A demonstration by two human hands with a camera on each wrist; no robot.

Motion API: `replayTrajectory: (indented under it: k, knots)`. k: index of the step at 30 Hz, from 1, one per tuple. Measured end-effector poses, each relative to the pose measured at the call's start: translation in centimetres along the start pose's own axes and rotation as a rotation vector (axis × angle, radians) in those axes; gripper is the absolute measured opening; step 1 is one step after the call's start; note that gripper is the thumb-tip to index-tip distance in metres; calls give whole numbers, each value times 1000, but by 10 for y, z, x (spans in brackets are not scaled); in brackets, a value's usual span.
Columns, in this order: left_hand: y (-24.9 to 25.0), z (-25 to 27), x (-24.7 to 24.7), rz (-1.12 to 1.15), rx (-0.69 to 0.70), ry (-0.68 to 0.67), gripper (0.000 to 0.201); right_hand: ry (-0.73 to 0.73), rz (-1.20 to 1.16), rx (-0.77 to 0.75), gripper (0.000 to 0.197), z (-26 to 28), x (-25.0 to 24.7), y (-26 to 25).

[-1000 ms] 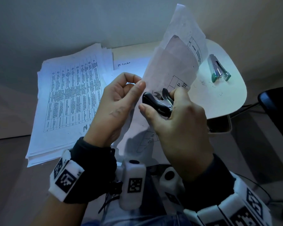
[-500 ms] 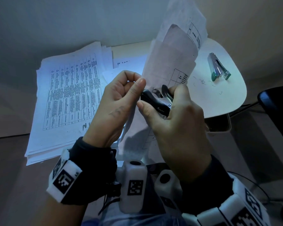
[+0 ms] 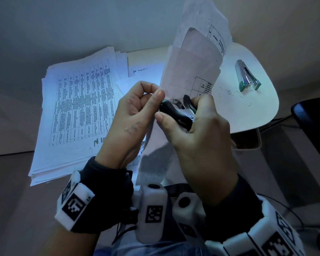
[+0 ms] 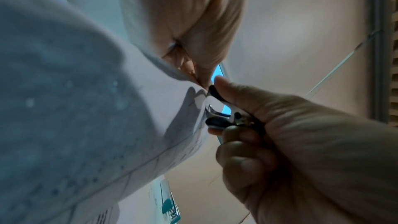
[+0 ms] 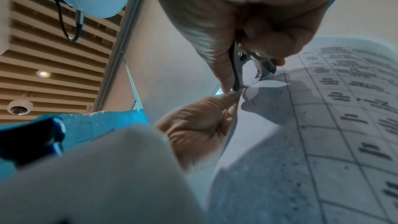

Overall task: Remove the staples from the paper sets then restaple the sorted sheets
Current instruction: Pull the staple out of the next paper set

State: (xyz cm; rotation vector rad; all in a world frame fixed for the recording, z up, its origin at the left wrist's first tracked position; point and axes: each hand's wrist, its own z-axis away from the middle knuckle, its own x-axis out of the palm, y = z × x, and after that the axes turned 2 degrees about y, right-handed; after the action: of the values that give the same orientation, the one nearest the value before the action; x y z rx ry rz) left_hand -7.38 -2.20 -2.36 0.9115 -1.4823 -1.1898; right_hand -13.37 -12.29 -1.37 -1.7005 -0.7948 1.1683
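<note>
My left hand [image 3: 137, 115] pinches the corner of a stapled paper set [image 3: 190, 76] held upright above the table, thumb and forefinger closed on the sheets. My right hand [image 3: 196, 130] grips a black staple remover [image 3: 175, 112] whose metal claws stand apart at that same corner. In the left wrist view the staple remover [image 4: 217, 113] touches the paper set [image 4: 107, 125] edge. The right wrist view shows the staple remover [image 5: 247, 67] claws at the sheet corner of the paper set [image 5: 333, 125]. A green and silver stapler [image 3: 248, 76] lies on the white table [image 3: 257, 108] to the right.
A thick stack of printed sheets [image 3: 78, 111] lies on the left of the table. Several loose pulled staples [image 3: 229, 93] are scattered near the stapler. A dark chair [image 3: 312, 115] stands at the right edge.
The held paper set has risen slightly and bent further back. Both hands stay together at its corner with the remover in place.
</note>
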Motion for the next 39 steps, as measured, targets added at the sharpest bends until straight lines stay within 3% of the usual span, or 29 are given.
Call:
replayTrajectory:
  k: [6, 17, 26, 39]
  knots:
    - [6, 2, 3, -15, 19, -8, 8, 21, -3, -55, 41, -2, 0, -1]
    - [0, 2, -7, -86, 30, -32, 7, -6, -191, 27, 35, -2, -2, 6]
    - [2, 4, -9, -155, 47, -21, 7, 106, -131, -124, 30, 1, 3, 11]
    - [4, 2, -8, -219, 187, 1, 12, 152, -232, -170, 30, 1, 4, 15]
